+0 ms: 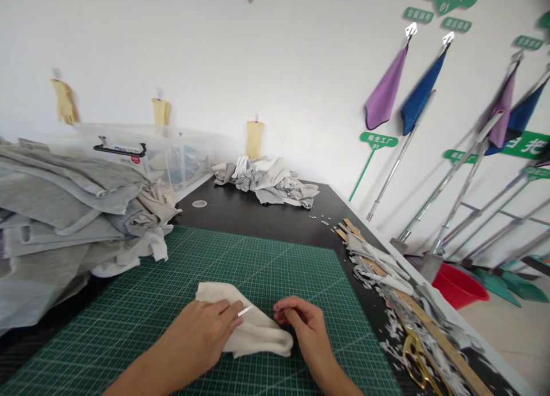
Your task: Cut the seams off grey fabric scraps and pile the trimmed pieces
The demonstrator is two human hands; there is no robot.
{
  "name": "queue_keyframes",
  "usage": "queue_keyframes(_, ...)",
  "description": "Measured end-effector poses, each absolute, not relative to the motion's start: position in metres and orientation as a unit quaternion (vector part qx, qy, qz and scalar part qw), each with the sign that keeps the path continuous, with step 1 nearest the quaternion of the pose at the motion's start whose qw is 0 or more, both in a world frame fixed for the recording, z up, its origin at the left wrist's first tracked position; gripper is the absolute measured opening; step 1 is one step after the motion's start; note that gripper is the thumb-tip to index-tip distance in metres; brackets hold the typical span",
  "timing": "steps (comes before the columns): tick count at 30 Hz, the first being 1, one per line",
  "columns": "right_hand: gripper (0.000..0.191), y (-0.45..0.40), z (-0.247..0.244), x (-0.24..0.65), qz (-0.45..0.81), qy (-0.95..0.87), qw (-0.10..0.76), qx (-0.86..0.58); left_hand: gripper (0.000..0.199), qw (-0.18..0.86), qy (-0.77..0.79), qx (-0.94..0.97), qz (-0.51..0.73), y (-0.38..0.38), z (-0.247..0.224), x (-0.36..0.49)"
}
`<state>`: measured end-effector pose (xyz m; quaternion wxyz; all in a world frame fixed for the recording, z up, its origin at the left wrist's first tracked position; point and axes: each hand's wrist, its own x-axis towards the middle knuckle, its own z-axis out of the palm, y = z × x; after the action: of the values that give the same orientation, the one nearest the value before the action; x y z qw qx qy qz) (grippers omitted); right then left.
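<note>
Your left hand (197,333) is pressing on a folded cream cloth (262,336), its fingers slightly spread and seeming to pinch a thin white sliver (245,310) at their tips. Your right hand (303,327) is curling narrowly just beside it, and you cannot tell whether it is holding anything. The sliver risks slipping if your grip loosens, and uneven pressure risks sliding the cloth across the green cutting mat (275,270) beneath your hands.

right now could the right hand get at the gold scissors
Probably yes: the right hand is closer, and only the green cutting mat and loose fabric scraps lie between it and the scissors.
</note>
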<state>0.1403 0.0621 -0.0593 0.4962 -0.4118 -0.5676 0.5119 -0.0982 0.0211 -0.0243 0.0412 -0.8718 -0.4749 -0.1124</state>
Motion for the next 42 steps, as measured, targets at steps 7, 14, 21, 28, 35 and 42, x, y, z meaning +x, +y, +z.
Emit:
queue_keyframes(7,0.018,0.0619,-0.0594,0.1390,0.528,-0.553,0.491,-0.418,0.034,0.048,-0.494,-0.857,-0.137,0.0224,-0.0311,-0.1002)
queue_keyframes(14,0.018,0.0624,-0.0584,0.1380,0.534,-0.543,0.493,-0.420,0.032,0.041,-0.484,-0.865,-0.129,0.0205,-0.0256,-0.0996)
queue_keyframes(21,0.020,0.0630,-0.0607,0.1394,0.528,-0.552,0.488,-0.422,0.032,0.052,-0.492,-0.857,-0.143,0.0213,-0.0273,-0.1015)
queue_keyframes(28,0.021,0.0625,-0.0617,0.1389,0.523,-0.556,0.485,-0.426,0.033,0.055,-0.488,-0.859,-0.144,0.0207,-0.0260,-0.1002)
queue_keyframes(35,0.027,0.0622,-0.0621,0.1383,0.530,-0.544,0.489,-0.429,0.030,0.056,-0.488,-0.859,-0.145,0.0224,-0.0261,-0.1018)
queue_keyframes(42,0.026,0.0613,-0.0597,0.1377,0.529,-0.540,0.492,-0.432,0.033,0.042,-0.475,-0.867,-0.144,0.0193,-0.0260,-0.0987)
